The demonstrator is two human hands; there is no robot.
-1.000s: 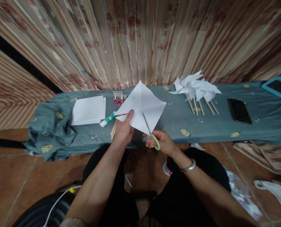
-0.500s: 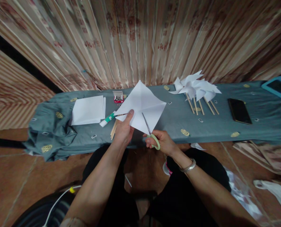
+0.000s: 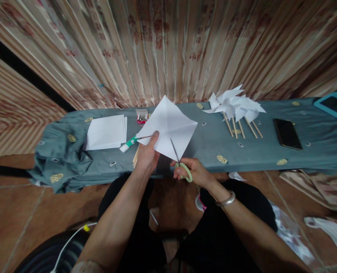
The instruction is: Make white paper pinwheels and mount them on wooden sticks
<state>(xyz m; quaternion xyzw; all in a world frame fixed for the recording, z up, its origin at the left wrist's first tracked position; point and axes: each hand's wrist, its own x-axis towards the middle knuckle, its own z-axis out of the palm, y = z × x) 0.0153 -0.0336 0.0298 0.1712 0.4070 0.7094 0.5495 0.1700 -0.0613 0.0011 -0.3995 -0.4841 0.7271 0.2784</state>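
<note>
A square of white paper with crossing fold lines is held up like a diamond over the front of the bench. My left hand pinches its lower left side, thumb on top, beside a slit cut in from the left corner. In my right hand are scissors with pale green handles. One blade lies over the paper near the lower corner, pointing up toward the middle. The other blade is hidden by the sheet. Just left of the paper lie a green and white glue stick and several wooden sticks.
A stack of white paper lies at the left, with a small red box of metal pins. White pinwheels on sticks, a black phone and a blue-framed tablet lie rightward. Curtains hang behind the bench.
The paper has shifted slightly left with my left hand. My right hand and the scissors have dropped a little, so more of the blade shows below the paper's edge.
</note>
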